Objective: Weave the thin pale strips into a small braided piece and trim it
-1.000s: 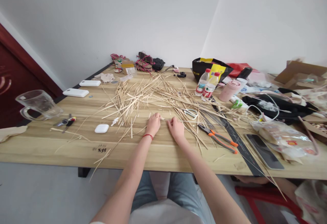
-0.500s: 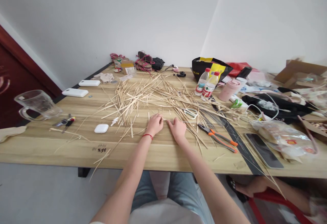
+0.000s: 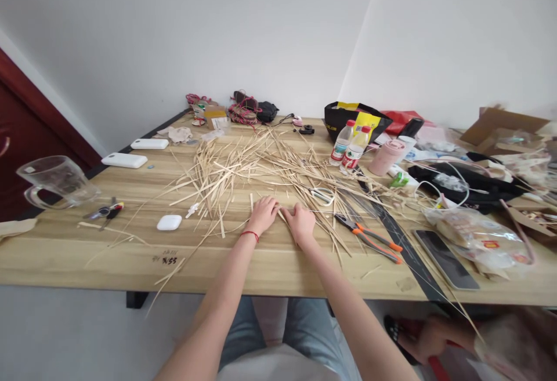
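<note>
My left hand point(image 3: 263, 217), with a red string at the wrist, rests at the near edge of the straw heap, its fingers pinched together. Close beside it, my right hand point(image 3: 300, 223) has its thumb and fingers closed too. A short, pale straw strip point(image 3: 279, 207) shows between the fingertips of both hands; most of it is hidden. Beyond the hands spreads a loose heap of straw strips point(image 3: 226, 175). White-handled scissors point(image 3: 322, 196) lie among the strips to the right. Pliers point(image 3: 369, 238) with orange and grey handles lie right of my right hand.
On the left are a glass pitcher point(image 3: 54, 181), keys point(image 3: 105, 211), a white earbud case point(image 3: 169, 222) and white power banks point(image 3: 125, 160). To the right stand water bottles point(image 3: 354, 149) and a pink cup point(image 3: 386, 157), with a phone point(image 3: 446, 259) nearer. A person's foot point(image 3: 430, 340) shows below the table.
The view has shifted slightly. My left fingers are a little flatter and closer to my right thumb. The person's leg at the lower right has moved.
</note>
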Tool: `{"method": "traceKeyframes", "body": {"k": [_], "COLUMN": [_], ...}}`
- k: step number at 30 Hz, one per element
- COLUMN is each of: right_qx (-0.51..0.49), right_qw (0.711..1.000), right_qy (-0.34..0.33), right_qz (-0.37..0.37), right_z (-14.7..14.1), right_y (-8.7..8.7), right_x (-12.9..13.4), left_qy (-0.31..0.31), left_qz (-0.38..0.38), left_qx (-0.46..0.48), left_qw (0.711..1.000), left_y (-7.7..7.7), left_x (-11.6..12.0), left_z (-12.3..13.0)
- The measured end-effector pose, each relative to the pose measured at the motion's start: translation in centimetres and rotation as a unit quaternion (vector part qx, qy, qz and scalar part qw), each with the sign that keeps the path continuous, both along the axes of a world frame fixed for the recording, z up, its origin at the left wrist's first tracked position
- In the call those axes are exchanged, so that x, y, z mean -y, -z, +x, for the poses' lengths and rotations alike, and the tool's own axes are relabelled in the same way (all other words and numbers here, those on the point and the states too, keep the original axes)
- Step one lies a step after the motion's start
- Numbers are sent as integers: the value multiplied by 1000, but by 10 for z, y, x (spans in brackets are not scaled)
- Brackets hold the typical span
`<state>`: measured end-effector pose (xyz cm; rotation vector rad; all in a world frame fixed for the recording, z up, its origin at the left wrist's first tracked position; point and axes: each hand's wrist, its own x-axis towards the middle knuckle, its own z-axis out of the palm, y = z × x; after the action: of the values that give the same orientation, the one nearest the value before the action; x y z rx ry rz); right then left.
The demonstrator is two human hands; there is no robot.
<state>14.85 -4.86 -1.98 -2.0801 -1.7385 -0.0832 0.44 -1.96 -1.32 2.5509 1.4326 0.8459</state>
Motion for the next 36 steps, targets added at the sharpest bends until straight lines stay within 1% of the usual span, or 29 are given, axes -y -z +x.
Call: {"method": "traceKeyframes", "body": {"k": [6, 13, 18, 22, 24, 28, 33, 36], "right_qx": [-11, -32, -54, -70, -77, -84, -77, -68], "right_qw": [999, 995, 988, 980, 977, 977, 978, 981], "right_qy": [-15, -76, -123, -171, -184, -186, -185, -173], "right_qz": [28, 63, 82, 77, 70, 64, 63, 54], "right_z": [1, 2, 2, 3, 4, 5, 5, 3], "right_y": [2, 2, -2, -3, -2, 1, 2, 1], "right_x": [0, 1, 3, 3, 3, 1, 0, 0], "left_qy": [-26, -42, -53, -79, -86, -83, -64, -51], "left_qz": [-7, 3, 7, 1, -4, -13, -21, -15], "left_qx": [-27, -23, -10, -4, -2, 0, -9, -5], "left_qw": [999, 999, 999, 997, 996, 996, 998, 999], "left_y": [6, 10, 11, 11, 10, 7, 3, 3], "left_x": [-6, -7, -8, -10, -10, -9, -7, -6], "left_z": [-1, -1, -3, -3, -3, -4, -5, -5]}}
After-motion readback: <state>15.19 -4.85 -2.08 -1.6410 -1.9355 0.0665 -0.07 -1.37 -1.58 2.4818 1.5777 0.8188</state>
